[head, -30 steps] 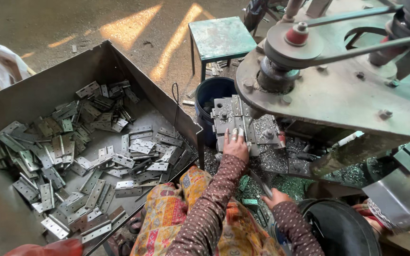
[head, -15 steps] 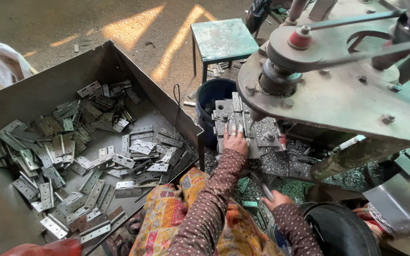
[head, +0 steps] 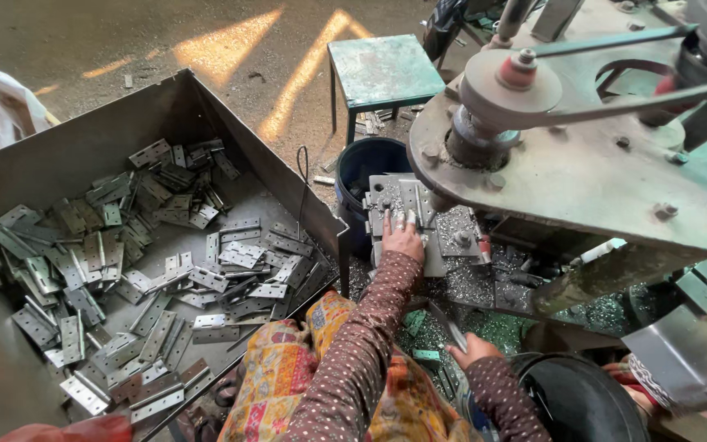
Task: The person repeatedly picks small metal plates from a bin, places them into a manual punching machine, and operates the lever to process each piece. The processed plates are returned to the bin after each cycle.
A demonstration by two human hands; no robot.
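My left hand point(head: 403, 239) lies on the grey metal jig point(head: 419, 214) under the machine head, fingertips pressing a flat hinge plate point(head: 396, 205) against it. My right hand point(head: 472, 350) is lower, by my lap, closed around the end of a thin metal lever point(head: 445, 321) that slants up toward the jig. Metal chips point(head: 472, 282) cover the machine bed around the jig. Both arms wear brown dotted sleeves.
A large grey metal bin point(head: 75, 155) on my left holds several loose hinge plates point(head: 165, 270). A dark blue bucket point(head: 370, 164) and a green stool point(head: 382, 69) stand behind the jig. The machine's plate, pulley point(head: 509, 82) and belt overhang on the right. A black tub point(head: 583, 401) sits at the lower right.
My left hand stays on the jig, its fingers shifted slightly on the plate. The right hand keeps its place low on the lever.
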